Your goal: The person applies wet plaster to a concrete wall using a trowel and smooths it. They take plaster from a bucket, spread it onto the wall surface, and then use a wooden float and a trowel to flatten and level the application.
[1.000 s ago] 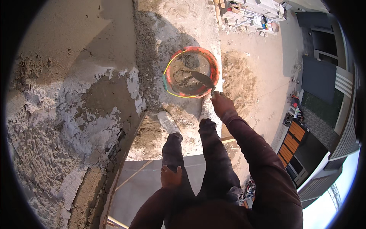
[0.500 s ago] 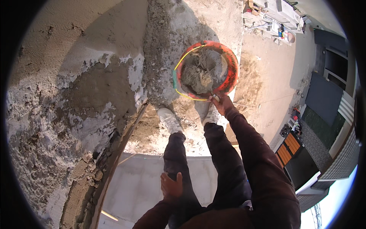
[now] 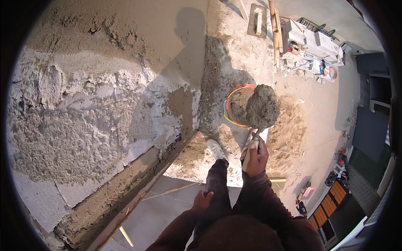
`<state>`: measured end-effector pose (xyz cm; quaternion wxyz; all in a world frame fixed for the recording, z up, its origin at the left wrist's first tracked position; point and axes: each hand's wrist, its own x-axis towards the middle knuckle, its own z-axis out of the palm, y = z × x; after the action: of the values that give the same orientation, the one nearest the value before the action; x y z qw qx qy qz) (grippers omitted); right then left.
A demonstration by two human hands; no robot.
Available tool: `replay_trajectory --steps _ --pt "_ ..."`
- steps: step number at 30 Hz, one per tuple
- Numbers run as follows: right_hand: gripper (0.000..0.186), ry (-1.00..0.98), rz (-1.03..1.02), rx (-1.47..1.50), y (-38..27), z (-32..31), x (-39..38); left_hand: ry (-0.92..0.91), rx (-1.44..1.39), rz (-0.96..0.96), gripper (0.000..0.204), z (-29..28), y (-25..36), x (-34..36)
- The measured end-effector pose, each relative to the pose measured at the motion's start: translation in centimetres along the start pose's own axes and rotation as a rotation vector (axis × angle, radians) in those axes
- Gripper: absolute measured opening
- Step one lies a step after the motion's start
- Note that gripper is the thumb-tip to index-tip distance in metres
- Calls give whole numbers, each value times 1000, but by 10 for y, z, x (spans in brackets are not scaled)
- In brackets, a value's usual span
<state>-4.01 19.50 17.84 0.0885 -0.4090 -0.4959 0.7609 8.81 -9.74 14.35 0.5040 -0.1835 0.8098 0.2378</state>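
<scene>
My right hand grips the pale wooden handle of a trowel, which holds a large lump of wet mortar high over the bucket, hiding much of it. The bucket is orange-red with a yellow handle and has grey mix inside. My left hand rests by my left thigh, thumb apart from the fingers, holding nothing. Below the bucket are my shoes on the dusty ledge. To the left stands a rough, partly plastered wall.
A float and bamboo poles lie at the ledge's far end. Beyond its right edge, the ground far below holds a sand patch and stacked white blocks. A board runs along the wall's foot.
The trowel has come up out of the bucket, loaded with mortar and nearer to me. The view has shifted, showing more wall. My left hand stays by my thigh.
</scene>
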Motion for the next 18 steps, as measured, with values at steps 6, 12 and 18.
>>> replay_trajectory --steps 6,12,18 --pt "53 338 -194 -229 7 104 -46 26 76 4 59 -63 -20 -20" --pt "55 -357 -369 -288 -32 224 -141 48 279 485 53 -109 -2 -44" --pt "51 -358 -434 -497 -89 156 -131 51 -10 240 45 -85 -51 -6"
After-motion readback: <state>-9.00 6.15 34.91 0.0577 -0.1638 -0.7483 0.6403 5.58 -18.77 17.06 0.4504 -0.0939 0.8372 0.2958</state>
